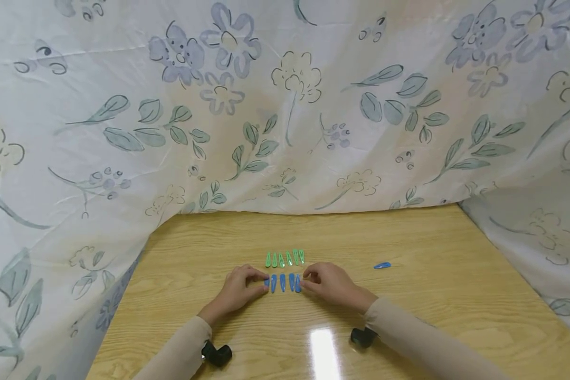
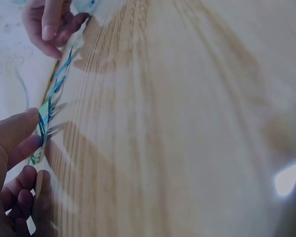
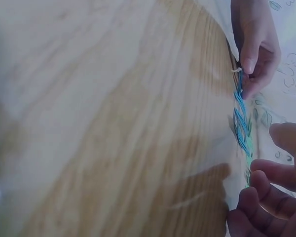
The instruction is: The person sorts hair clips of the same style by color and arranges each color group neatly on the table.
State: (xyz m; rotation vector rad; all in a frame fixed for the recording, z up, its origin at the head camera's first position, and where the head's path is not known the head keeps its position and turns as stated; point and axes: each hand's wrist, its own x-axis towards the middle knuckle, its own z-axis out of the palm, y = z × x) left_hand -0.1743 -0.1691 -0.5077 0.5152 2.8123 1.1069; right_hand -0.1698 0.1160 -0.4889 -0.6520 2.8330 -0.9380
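Note:
Several blue hair clips [image 1: 282,283] stand side by side in a row on the wooden table, below a row of several green hair clips [image 1: 282,260]. My left hand [image 1: 239,287] is at the left end of the blue row, its thumb and index finger at the two ends of the leftmost blue hair clip [image 1: 267,282]. In the left wrist view, that clip sits against the left thumb [image 2: 19,126]. At the row's right end, my right hand [image 1: 330,284] is beside the rightmost blue clip [image 1: 298,284]. The right wrist view shows its thumb [image 3: 286,136] and index finger apart, with no clip between them.
One more blue hair clip [image 1: 382,265] lies alone to the right on the wooden table [image 1: 408,316]. A floral cloth [image 1: 294,132] hangs behind the table and along its sides. Light glares off the tabletop near the front.

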